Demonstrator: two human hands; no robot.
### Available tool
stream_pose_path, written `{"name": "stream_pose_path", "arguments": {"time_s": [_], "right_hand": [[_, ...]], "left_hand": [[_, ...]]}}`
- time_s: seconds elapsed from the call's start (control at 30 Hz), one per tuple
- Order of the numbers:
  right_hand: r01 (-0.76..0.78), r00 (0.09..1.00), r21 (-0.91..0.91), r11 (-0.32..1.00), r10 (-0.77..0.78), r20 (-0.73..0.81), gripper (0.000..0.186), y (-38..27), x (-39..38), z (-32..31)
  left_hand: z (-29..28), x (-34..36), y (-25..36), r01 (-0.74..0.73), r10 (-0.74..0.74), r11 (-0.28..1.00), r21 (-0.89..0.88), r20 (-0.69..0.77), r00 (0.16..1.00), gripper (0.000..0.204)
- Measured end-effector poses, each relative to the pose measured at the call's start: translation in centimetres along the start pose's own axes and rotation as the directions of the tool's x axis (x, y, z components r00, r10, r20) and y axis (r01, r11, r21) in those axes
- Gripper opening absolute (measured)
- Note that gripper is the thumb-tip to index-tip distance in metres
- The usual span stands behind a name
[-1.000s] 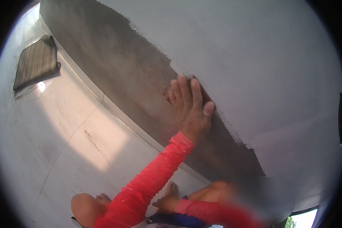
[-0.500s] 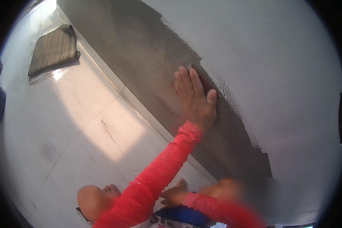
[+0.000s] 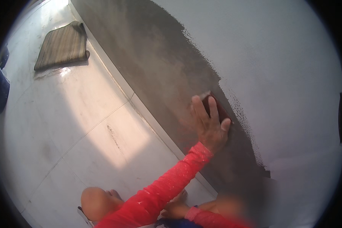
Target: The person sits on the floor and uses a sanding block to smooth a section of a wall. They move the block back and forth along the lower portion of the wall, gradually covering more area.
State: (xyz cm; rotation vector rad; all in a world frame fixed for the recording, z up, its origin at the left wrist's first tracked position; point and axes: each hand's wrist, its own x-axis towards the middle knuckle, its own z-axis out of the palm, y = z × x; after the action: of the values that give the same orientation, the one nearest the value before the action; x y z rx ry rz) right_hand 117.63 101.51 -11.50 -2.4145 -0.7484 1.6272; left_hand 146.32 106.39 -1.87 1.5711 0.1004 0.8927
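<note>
My left hand (image 3: 211, 123) presses a dark red piece of sandpaper (image 3: 223, 111) flat against the wall, its fingers stretched over the piece and the thumb near its lower corner. Under it lies a dark grey-brown band (image 3: 171, 76) of wall, hazy with pale dust. Beyond a ragged edge the wall is white (image 3: 277, 68). My right hand (image 3: 175, 209) is low down by my legs, touching neither the wall nor the sandpaper. My left sleeve covers part of it, and its fingers are mostly hidden.
A pale skirting strip (image 3: 135, 98) runs along the wall's foot, beside a white tiled floor (image 3: 64, 133). A striped brown mat (image 3: 62, 45) lies at the far left. Dark blue objects (image 3: 0, 91) stand at the left rim. My bare knee (image 3: 93, 203) shows at the bottom.
My left hand has slid down and to the right along the dark band with the sandpaper, which shows more fully now. The view has shifted slightly. My right hand is more covered.
</note>
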Motion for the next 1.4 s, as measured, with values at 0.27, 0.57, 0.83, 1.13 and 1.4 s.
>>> {"name": "stream_pose_path", "arguments": {"time_s": [0.27,0.57,0.83,1.13,1.4], "right_hand": [[0.109,0.964,0.066,0.992,-0.090,-0.249,0.056,-0.6,0.8,1.6],[0.013,1.000,0.007,1.000,-0.013,0.009,0.050,-0.1,0.8,2.6],[0.087,0.983,0.195,0.977,-0.052,-0.176,0.046,-3.8,-1.1,-1.3],[0.216,0.906,0.031,0.976,-0.189,-0.378,0.047,-2.7,1.5,1.1],[-0.003,1.000,0.147,0.989,0.008,-0.031,0.048,-4.5,-2.9,0.5]], "left_hand": [[-0.2,-2.7,-3.5,-0.150,0.152,0.987,-0.060,0.041,0.988,0.068],[-0.7,-7.3,-4.9,0.026,-0.021,0.999,-0.047,0.101,0.995,0.082],[-3.7,6.4,-12.6,0.325,-0.331,0.940,-0.108,-0.046,0.943,0.085],[-1.3,-15.8,-6.5,0.186,-0.188,0.982,0.030,0.243,0.952,0.082],[-5.0,5.8,-16.8,0.321,-0.328,0.934,-0.156,-0.021,0.944,0.087]]}}
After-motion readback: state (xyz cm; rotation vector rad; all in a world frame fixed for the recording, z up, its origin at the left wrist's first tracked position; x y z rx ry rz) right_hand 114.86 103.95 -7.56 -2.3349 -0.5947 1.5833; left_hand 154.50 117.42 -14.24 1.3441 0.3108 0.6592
